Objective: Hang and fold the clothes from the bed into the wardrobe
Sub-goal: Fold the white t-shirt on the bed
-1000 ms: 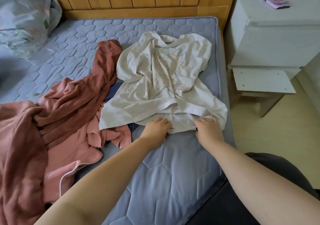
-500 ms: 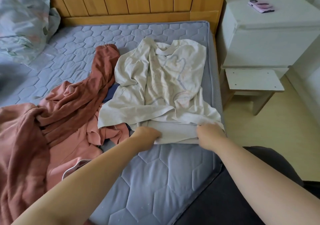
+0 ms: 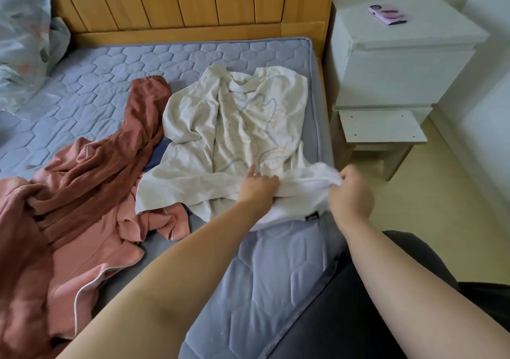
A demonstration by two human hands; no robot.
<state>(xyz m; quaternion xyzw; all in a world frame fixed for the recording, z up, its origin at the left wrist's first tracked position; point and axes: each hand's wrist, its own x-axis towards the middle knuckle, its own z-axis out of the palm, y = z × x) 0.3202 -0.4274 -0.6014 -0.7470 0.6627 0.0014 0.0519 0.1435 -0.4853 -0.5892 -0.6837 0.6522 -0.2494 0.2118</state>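
A cream T-shirt [image 3: 234, 126] with a faint printed outline lies crumpled on the blue quilted mattress [image 3: 276, 276], collar toward the headboard. My left hand [image 3: 258, 186] rests flat on its lower part, fingers straight and spread. My right hand [image 3: 350, 193] pinches the shirt's hem at the right corner and lifts it off the bed. A rust-pink garment [image 3: 82, 193] sprawls to the left, partly under the shirt, with a scrap of dark blue cloth [image 3: 157, 154] between them.
A wooden headboard [image 3: 193, 2] closes the far side. To the right stand a white bedside cabinet [image 3: 400, 63] with a pink phone [image 3: 387, 14] on top, and a low white stool [image 3: 380, 129]. A patterned pillow [image 3: 22, 41] lies at the far left.
My right hand has lifted the hem's right corner up and toward the shirt's middle. My left hand has let go of the hem and slid forward, flat onto the shirt.
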